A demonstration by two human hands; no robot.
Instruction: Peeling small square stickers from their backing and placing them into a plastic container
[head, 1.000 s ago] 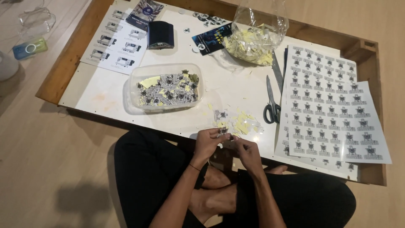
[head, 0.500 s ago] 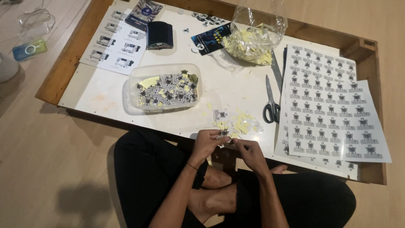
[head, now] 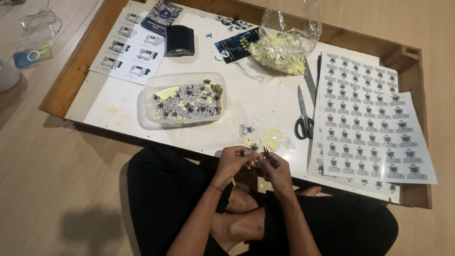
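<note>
My left hand [head: 233, 162] and my right hand [head: 277, 170] meet just below the near edge of the low white table [head: 118, 106], above my crossed legs. My left fingers pinch a small black-and-white sticker [head: 252, 154]. My right hand holds a thin dark pointed tool [head: 268, 155] with its tip against that sticker. Just beyond my hands, a little pile of yellow backing scraps and one cut sticker [head: 263, 136] lies on the table.
A clear plastic tub [head: 148, 92] of cut stickers stands left of centre. Scissors [head: 303, 118] lie beside uncut sticker sheets [head: 374, 123] on the right. A clear bag of yellow scraps [head: 284, 47], a black card stack [head: 179, 40] and a printed sheet [head: 128, 47] sit at the back.
Both hands stay together at the table's near edge. Only the fingers shift slightly around the small sticker.
</note>
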